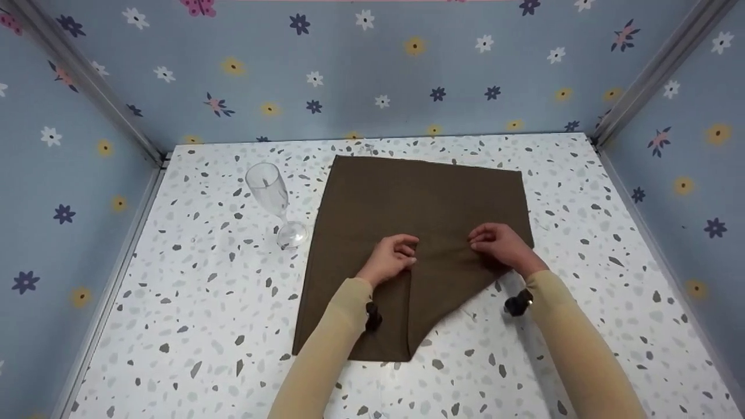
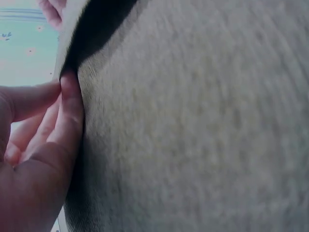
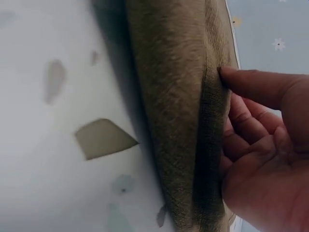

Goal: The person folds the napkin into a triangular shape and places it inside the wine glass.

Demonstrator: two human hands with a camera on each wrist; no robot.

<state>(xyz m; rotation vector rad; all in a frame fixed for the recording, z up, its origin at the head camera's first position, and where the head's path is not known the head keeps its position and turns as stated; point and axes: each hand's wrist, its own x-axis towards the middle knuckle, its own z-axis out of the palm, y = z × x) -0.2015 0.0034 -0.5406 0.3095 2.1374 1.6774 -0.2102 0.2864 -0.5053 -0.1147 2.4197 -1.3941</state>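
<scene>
A brown cloth (image 1: 430,198) lies spread on the table, its left part bounded by a straight fold or edge that runs toward the front. At the upper end of that line my left hand (image 1: 391,256) pinches the fabric. The left wrist view has the thumb and fingers (image 2: 72,104) meeting at the cloth's edge (image 2: 193,121). My right hand (image 1: 505,249) bends over the right side of the cloth, pinching it. In the right wrist view, its thumb (image 3: 260,86) presses against a raised ridge of the cloth (image 3: 169,111), the other fingers curled beside it. The front right edge slants inward.
A clear stemmed glass (image 1: 273,195) is to the left of the cloth, its base close to the cloth's edge. The speckled white table (image 1: 198,279) is bordered by flowered panels (image 1: 372,70) at the back and both sides.
</scene>
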